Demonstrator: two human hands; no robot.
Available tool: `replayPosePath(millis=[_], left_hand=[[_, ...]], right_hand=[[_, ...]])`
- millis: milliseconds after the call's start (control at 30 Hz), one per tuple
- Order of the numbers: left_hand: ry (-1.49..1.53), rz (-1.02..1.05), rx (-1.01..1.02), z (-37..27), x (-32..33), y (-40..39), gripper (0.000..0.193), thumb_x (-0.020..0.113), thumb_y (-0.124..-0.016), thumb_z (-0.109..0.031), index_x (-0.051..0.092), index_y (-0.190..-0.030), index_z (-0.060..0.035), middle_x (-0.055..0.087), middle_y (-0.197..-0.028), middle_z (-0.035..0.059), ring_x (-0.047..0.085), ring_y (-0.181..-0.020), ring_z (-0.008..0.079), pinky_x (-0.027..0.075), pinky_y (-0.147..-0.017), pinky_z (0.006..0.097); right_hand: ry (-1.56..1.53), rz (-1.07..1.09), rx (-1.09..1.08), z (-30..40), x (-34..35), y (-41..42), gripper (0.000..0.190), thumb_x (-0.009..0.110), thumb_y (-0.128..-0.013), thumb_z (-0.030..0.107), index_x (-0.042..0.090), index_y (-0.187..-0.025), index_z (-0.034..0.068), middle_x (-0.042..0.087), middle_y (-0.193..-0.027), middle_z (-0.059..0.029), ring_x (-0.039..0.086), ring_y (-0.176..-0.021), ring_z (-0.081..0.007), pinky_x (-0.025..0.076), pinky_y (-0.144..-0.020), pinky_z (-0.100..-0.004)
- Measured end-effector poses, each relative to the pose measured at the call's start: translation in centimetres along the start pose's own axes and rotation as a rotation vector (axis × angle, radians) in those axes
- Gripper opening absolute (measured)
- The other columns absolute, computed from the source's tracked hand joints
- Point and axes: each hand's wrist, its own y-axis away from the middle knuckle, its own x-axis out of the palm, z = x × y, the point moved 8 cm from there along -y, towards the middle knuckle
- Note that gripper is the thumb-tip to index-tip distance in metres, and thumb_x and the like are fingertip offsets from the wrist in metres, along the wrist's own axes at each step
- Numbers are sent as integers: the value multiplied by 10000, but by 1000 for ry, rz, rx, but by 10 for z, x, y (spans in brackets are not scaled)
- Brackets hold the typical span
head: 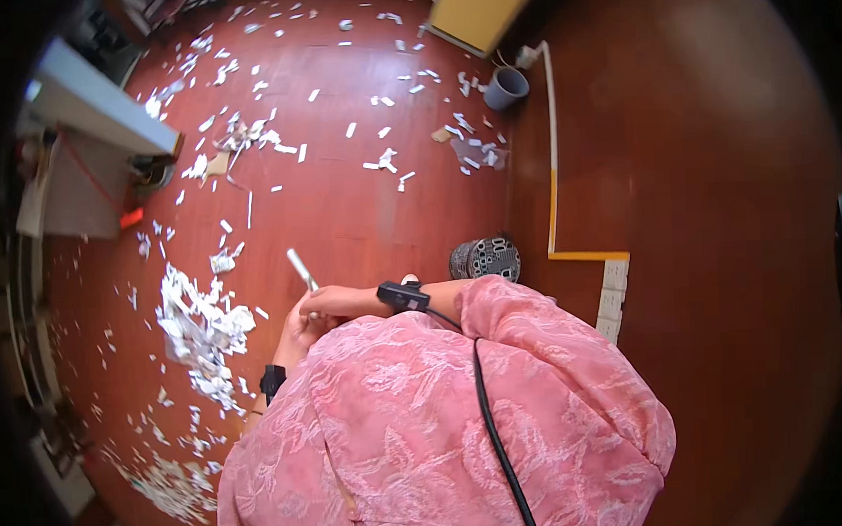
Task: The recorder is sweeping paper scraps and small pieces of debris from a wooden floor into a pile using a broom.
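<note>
My right hand [330, 302] and my left hand [304, 330] are together in front of my body, the right lying over the left. A slim white stick [300, 267] juts out from between them, tilted up and to the left. My fingers are curled around its lower part, which they mostly hide. What the stick belongs to cannot be told. Loose strips and scraps of white paper [204, 319] lie heaped on the reddish wood floor [336, 217], left of my hands.
More paper scraps [386, 160] are strewn across the floor ahead. A patterned round stool or bin [487, 259] stands to the right. Farther off, a grey bucket [506, 88] stands by the wall, near a yellow panel [478, 14]. A pale cabinet or desk [102, 100] is at the left.
</note>
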Motion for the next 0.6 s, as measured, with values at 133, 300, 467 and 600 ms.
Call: replayPosePath(millis=[133,300,467,600], left_hand=[[-801,259,425,-27,163,-19,313,496,-854,-348,492,-956,-52,559,-793,69,568,-704,178,476,-635,293],[-64,-189,-422,26,167,-105,255,423,-888,-273,492,-835,-34,514,-620,31,495,-496,124,444,-501,236],[-133,-89,-655,43,216,-158,300,353,-905,-289,455,-735,-64,425,-524,-26,388,-402,78,366,-398,201],[-98,-70,-819,73,247,-186,318,351,-903,-311,406,-664,-108,402,-500,-54,381,-389,58,323,-349,188]], right_hand=[[-177,-84,-209,4,-77,68,191,462,-819,201,593,-859,68,532,-677,-12,444,-469,-57,339,-380,-190],[-327,-319,-318,-11,-160,118,328,491,-804,178,471,-1117,83,460,-633,26,361,-415,-26,272,-365,-176],[-412,-654,-302,-73,-248,125,387,484,-840,333,459,-1136,85,472,-627,18,442,-491,-66,348,-446,-203],[-870,-608,-265,-92,-268,104,317,465,-850,404,494,-950,105,491,-621,14,488,-534,-89,393,-522,-217]])
